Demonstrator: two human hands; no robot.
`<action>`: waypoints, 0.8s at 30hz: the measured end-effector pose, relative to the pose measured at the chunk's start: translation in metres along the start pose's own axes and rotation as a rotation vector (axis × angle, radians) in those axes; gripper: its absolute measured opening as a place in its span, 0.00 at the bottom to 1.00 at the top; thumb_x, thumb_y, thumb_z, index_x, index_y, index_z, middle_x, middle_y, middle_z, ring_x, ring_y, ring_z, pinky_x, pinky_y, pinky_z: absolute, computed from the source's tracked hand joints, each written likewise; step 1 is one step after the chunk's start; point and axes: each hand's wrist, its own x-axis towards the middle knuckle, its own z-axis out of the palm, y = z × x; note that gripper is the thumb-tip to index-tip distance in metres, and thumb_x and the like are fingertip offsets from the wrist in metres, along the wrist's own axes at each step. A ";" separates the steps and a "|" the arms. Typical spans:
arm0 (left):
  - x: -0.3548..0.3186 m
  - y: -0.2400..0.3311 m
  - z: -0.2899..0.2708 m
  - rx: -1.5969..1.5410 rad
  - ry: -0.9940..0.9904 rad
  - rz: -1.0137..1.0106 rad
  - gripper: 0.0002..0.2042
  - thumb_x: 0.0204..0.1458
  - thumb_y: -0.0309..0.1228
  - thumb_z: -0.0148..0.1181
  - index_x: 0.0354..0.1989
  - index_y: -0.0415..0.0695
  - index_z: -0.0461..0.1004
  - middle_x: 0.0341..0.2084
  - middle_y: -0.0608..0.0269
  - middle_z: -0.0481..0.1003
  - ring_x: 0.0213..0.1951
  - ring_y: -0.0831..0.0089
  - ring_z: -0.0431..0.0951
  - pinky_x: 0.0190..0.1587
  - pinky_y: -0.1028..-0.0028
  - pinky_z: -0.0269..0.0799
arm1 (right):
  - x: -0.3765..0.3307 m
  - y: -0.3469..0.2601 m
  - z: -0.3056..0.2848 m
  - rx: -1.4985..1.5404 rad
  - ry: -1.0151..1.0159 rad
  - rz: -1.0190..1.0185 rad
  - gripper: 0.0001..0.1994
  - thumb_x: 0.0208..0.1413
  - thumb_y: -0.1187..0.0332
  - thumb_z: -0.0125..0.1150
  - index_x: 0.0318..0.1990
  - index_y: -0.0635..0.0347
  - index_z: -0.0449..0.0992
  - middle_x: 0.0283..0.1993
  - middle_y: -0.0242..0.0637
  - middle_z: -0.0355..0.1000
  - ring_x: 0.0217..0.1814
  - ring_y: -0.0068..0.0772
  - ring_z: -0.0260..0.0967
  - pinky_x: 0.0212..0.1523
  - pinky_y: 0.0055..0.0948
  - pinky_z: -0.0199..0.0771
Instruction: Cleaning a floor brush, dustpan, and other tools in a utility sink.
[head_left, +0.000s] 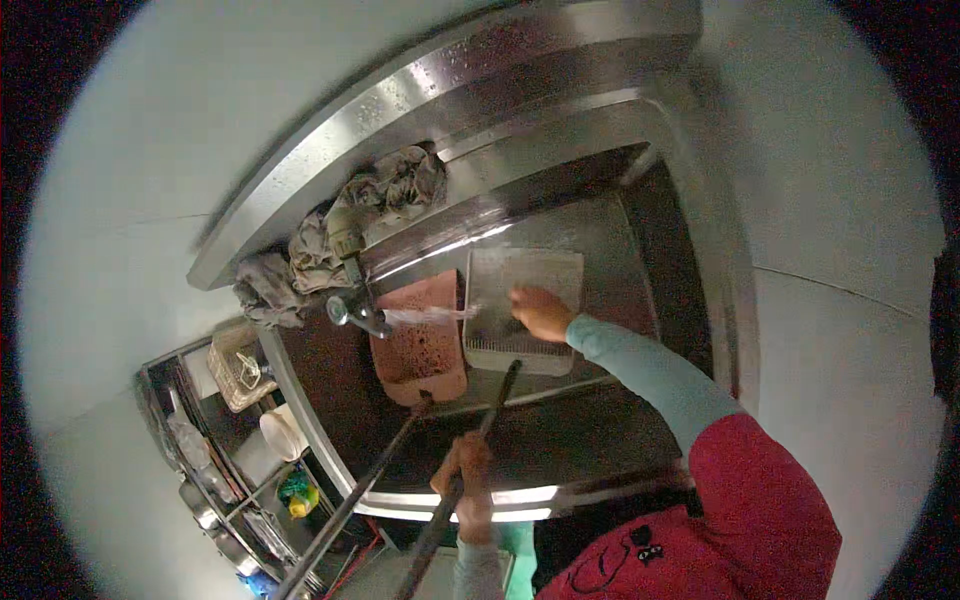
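Note:
In the steel sink (pixel 560 430), a pale, see-through dustpan (pixel 500 275) with a row of teeth lies beside an orange dustpan (pixel 420 350) spotted with dark bits. My left hand (pixel 468 470) is wrapped round the dark long handle (pixel 500 395) that runs up to the pale dustpan's near edge. Over that pan is my right hand (pixel 543 313), its fingers curled and slightly blurred; whatever they hold, if anything, is hidden. A second long handle (pixel 370 475) slants from the orange dustpan across the sink's front edge. Water (pixel 430 314) streams from the faucet (pixel 345 310) over the orange pan.
Crumpled grey rags (pixel 395 185) lie along the sink's back ledge, behind the faucet. On the left stands a shelf rack (pixel 180 440) with a woven basket (pixel 235 375), a white tub (pixel 283 432), metal pots (pixel 200 505) and bags. Tall steel splashboard (pixel 420 85) bounds the far side.

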 end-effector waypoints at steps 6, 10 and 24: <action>-0.025 -0.004 -0.001 0.075 0.105 -0.098 0.12 0.45 0.32 0.44 0.25 0.34 0.69 0.21 0.56 0.70 0.24 0.71 0.70 0.26 0.77 0.67 | 0.024 0.045 0.076 0.228 -0.289 0.207 0.12 0.43 0.66 0.40 0.33 0.63 0.64 0.35 0.46 0.61 0.37 0.41 0.60 0.36 0.35 0.59; -0.023 -0.012 -0.010 0.194 0.059 -0.042 0.11 0.44 0.31 0.45 0.25 0.33 0.68 0.21 0.54 0.69 0.25 0.70 0.70 0.27 0.76 0.67 | 0.042 0.024 0.070 0.367 -0.201 0.410 0.13 0.44 0.65 0.39 0.35 0.63 0.64 0.35 0.47 0.62 0.38 0.41 0.60 0.39 0.35 0.59; -0.018 0.004 -0.012 -0.022 -0.022 -0.019 0.11 0.40 0.29 0.50 0.16 0.32 0.64 0.17 0.54 0.66 0.22 0.65 0.67 0.29 0.66 0.65 | 0.061 0.032 0.095 0.804 -0.010 0.208 0.13 0.48 0.62 0.36 0.27 0.62 0.65 0.22 0.43 0.63 0.25 0.37 0.60 0.30 0.33 0.59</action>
